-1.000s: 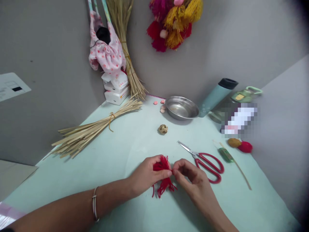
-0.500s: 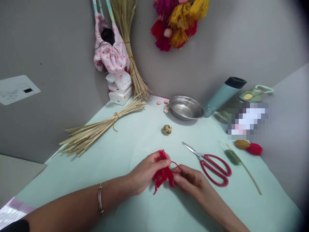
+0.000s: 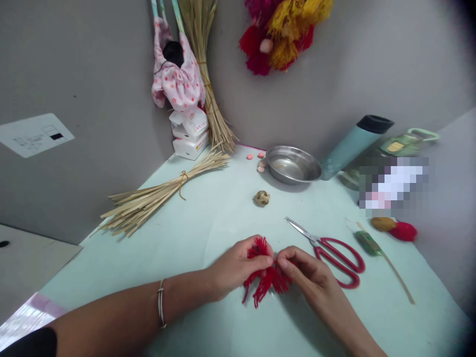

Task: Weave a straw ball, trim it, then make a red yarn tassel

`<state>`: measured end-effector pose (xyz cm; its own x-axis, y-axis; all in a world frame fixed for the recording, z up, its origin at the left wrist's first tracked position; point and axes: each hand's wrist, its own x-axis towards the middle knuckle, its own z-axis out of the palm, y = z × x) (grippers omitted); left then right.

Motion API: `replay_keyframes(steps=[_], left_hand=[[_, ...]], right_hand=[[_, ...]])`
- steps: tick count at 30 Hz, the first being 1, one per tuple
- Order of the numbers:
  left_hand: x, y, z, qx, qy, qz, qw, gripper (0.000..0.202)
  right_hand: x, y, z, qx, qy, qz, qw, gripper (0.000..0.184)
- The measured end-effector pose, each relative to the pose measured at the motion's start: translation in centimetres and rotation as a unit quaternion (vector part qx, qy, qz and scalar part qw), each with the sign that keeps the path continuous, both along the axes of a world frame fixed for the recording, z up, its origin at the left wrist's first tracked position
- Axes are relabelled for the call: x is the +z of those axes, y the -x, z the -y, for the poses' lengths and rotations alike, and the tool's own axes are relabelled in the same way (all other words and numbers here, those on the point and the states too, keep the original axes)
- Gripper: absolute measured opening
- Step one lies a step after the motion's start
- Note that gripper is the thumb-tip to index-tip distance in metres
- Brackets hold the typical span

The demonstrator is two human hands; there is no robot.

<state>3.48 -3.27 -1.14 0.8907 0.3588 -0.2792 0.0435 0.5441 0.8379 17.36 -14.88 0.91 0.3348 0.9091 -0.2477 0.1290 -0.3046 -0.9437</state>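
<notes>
A bundle of red yarn [image 3: 265, 287] hangs from my left hand [image 3: 238, 265], pinched at its middle between thumb and fingers. Cut strands fan out below the grip and a short tuft pokes up above it. My right hand [image 3: 307, 272] is closed in a pinch right beside the left fingertips, on a red strand at the bundle's waist; the strand is mostly hidden by the fingers. Just right of my right hand lie scissors [image 3: 318, 241] with red handles, blades pointing away to the left. A small speckled egg-like ball [image 3: 262, 198] rests beyond my hands.
At the back stand a metal bowl [image 3: 293, 166], a teal tumbler [image 3: 355, 144] and a green bottle [image 3: 397, 146]. Dry straw [image 3: 148, 201] lies at left near tissue packs [image 3: 189, 144]. Yarn balls [image 3: 403, 231] and a green thread winder [image 3: 368, 243] sit right. Tassels [image 3: 286, 39] hang above.
My right hand has come in against the left fingertips, and the red strand's visible loop between them has drawn in. The yarn ends now hang more spread out. The view has shifted slightly.
</notes>
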Motion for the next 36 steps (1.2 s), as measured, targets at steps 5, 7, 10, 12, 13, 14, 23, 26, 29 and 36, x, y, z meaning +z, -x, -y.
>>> replay_keyframes(steps=[5,7,10,12,13,14,23,26,29,36], left_hand=[[0.32,0.02,-0.12,-0.007,-0.013,-0.018,1.0,0.016],[0.29,0.06,-0.17,-0.016,-0.026,-0.018,0.999,0.013],[0.15,0.12,-0.21,-0.031,-0.069,-0.025,0.997,0.008],[0.07,0.14,-0.19,-0.036,-0.09,-0.035,0.995,0.006],[0.05,0.15,-0.16,-0.038,-0.092,-0.039,0.994,0.005],[0.05,0.14,-0.14,-0.04,-0.091,-0.044,0.994,0.005],[0.14,0.09,-0.05,-0.033,-0.032,-0.039,0.998,0.012],[0.14,0.11,0.02,-0.032,-0.042,-0.011,0.999,0.021],[0.0,0.11,0.04,-0.034,-0.039,0.004,0.999,0.027],[-0.31,-0.03,0.06,-0.011,0.008,-0.008,1.0,0.033]], right_hand=[[-0.22,-0.13,0.06,-0.024,0.022,-0.059,0.998,0.034],[-0.26,-0.01,0.08,-0.029,0.022,-0.063,0.997,0.033],[-0.17,0.22,0.05,-0.021,0.025,-0.055,0.998,0.029],[-0.08,0.33,0.01,-0.011,0.023,-0.056,0.998,0.027],[-0.04,0.38,0.0,-0.005,0.021,-0.056,0.998,0.026],[-0.03,0.43,0.0,-0.001,0.019,-0.055,0.998,0.025],[-0.49,0.75,0.28,-0.003,0.015,-0.048,0.999,0.021],[-0.38,0.65,0.28,-0.009,0.014,-0.036,0.999,0.019],[-0.07,0.62,0.16,-0.013,0.013,-0.029,0.999,0.018],[-0.16,0.68,0.01,-0.011,0.027,-0.056,0.998,0.021]])
